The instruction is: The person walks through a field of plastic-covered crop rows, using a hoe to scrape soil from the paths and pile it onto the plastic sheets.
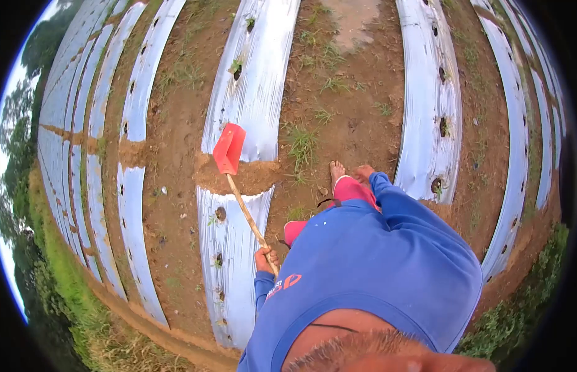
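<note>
A wooden handle [246, 214] runs down from a red scoop-like head [229, 149], and my left hand [267, 258] is wrapped round its lower end. The red head hangs over the soil gap [239, 177] between two lengths of silvery plastic sheet. Beside my bare foot [337, 170], my right hand [363, 172] hangs low, small in view; what its fingers do is too small to make out.
Long plastic-covered beds [425, 99] with planting holes run on both sides, with brown soil paths [170, 204] and grass tufts [302, 144] between them. A muddy puddle [353, 22] lies ahead. Green growth [65, 279] borders the field at the left.
</note>
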Tool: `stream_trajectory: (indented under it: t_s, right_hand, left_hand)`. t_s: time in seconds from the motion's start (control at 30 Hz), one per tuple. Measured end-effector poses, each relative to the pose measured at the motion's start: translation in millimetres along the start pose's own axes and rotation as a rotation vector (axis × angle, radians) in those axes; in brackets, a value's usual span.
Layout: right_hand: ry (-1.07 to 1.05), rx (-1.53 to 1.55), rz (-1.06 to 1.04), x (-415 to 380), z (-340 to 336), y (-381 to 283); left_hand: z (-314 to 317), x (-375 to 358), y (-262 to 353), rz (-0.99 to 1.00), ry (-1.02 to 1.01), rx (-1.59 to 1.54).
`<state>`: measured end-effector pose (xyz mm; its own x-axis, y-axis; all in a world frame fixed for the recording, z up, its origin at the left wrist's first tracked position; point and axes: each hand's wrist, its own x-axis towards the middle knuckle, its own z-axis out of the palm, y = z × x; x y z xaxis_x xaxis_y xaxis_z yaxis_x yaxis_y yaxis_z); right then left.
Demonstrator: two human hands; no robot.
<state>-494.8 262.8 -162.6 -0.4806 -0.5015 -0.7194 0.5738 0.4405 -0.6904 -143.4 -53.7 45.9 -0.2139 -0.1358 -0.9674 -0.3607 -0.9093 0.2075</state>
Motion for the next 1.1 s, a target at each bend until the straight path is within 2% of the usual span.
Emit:
stream_trajectory:
  t_s: [0.07, 0.1, 0.2, 0.33, 0.4, 0.47, 0.53, 0.6, 0.63, 0.7, 0.8, 0.83, 0.93, 0.97, 1.07, 1.1]
  right_hand:
    - [0.073, 0.063, -0.086, 4, -62, 2]
    - [0.153, 0.377, 0.243, -13, -86, -21]
    - [0.328, 0.385, 0.181, -34, -144, -75]
    - [0.447, 0.526, 0.133, -32, -217, -91]
    - [0.459, 0.690, 0.180, -31, -238, -95]
    - [0.555, 0.720, 0.280, -27, -247, -94]
    - [0.504, 0.781, 0.446, -19, -258, -94]
    - [0.427, 0.903, 0.503, 5, -267, -59]
    - [0.443, 0.916, 0.525, 16, -277, -72]
    - [0.461, 0.952, 0.619, 15, -271, -89]
    - [0.585, 1.042, 0.471, 22, -310, -188]
    - [0.548, 1.139, 0.265, 34, -327, -193]
    - [0.740, 1.067, 0.095, 83, -374, -220]
    - [0.715, 1.111, 0.080, 98, -391, -231]
    - [0.681, 1.033, 0.226, 118, -441, -301]
    - [0.630, 0.992, 0.190, 141, -461, -293]
  left_hand:
    - [56, 22, 40, -0.050, -0.051, 0.063]
    - [90, 31, 56, -0.087, -0.051, 0.061]
    - [173, 57, 92, -0.126, -0.028, 0.167]
    - [272, 92, 123, -0.136, 0.016, 0.305]
    - [325, 114, 138, -0.108, 0.048, 0.389]
    - [389, 137, 156, -0.130, 0.002, 0.439]
    - [461, 166, 182, -0.144, -0.049, 0.513]
    - [526, 202, 210, -0.159, -0.133, 0.516]
    - [566, 223, 221, -0.169, -0.184, 0.515]
    - [640, 249, 246, -0.151, -0.158, 0.556]
    - [750, 263, 283, -0.144, -0.185, 0.742]
    - [784, 264, 295, -0.160, -0.208, 0.768]
    - [875, 274, 326, -0.190, -0.293, 0.793]
    - [906, 276, 334, -0.217, -0.314, 0.780]
    - [982, 296, 356, -0.315, -0.351, 0.721]
    - [1011, 304, 363, -0.345, -0.366, 0.697]
